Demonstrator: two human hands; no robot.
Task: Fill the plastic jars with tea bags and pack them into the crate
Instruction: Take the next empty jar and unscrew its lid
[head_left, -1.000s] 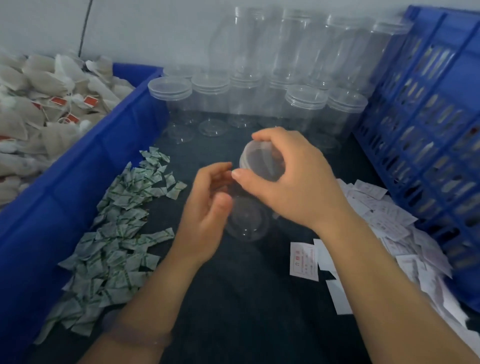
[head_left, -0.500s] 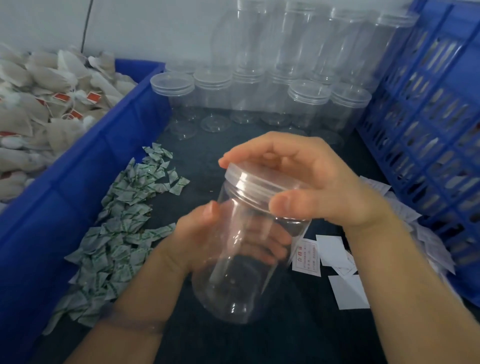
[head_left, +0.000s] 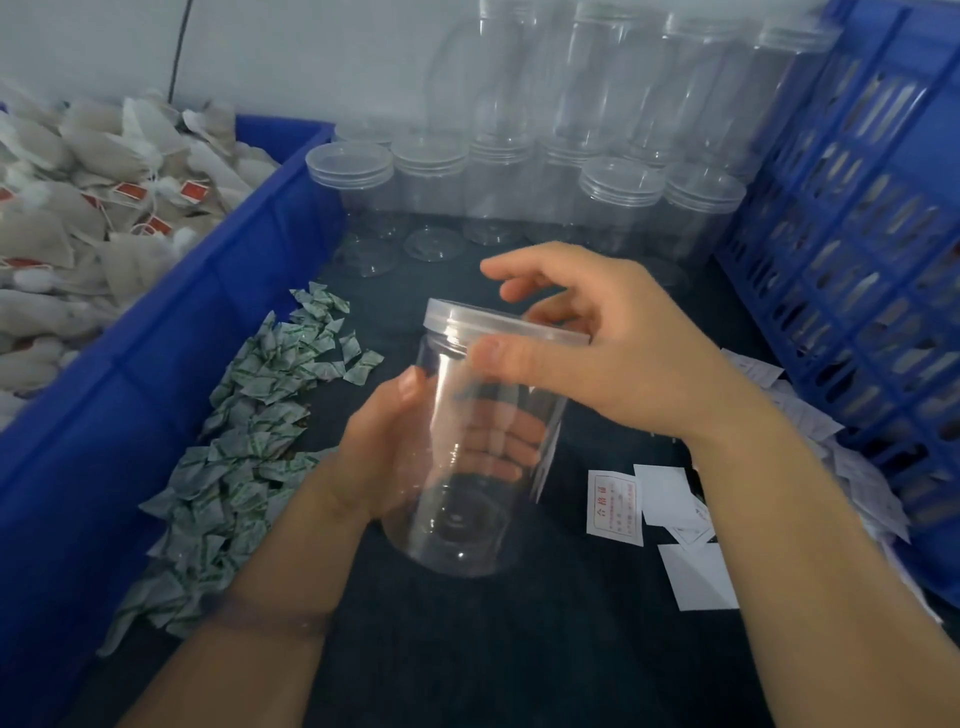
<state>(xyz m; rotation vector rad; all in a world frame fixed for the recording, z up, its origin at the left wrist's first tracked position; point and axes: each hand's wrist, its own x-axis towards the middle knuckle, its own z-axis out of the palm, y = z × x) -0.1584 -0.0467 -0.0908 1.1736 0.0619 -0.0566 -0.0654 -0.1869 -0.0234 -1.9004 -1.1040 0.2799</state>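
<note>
The likeliest slip is in the grip: the jar (head_left: 467, 467) is smooth, clear and empty, so if the right hand (head_left: 613, 353) twists the lid (head_left: 498, 325) hard, the body may turn inside the left hand (head_left: 384, 457) rather than the thread giving. If the lid comes free suddenly it could drop among the slips (head_left: 670, 499) or the sachets (head_left: 249, 441) on the table (head_left: 467, 649). A wide sweep of the right forearm, which lies over the slips, could also scatter them.

The jar is held off the table, leaning a little, mouth away from the person. The left hand wraps its lower body from the left — the fingers show through the clear wall, curled round the far side, thumb on the near side. The right hand comes over from the right and pinches the lid's rim between thumb and curled fingers, the forefinger lifted clear above it. The lid sits on the mouth; whether it is loose I cannot tell.

The tea bags (head_left: 78, 208) lie in the bin (head_left: 156, 364) to the left, the crate (head_left: 857, 260) stands to the right, and more jars (head_left: 519, 182) wait behind.
</note>
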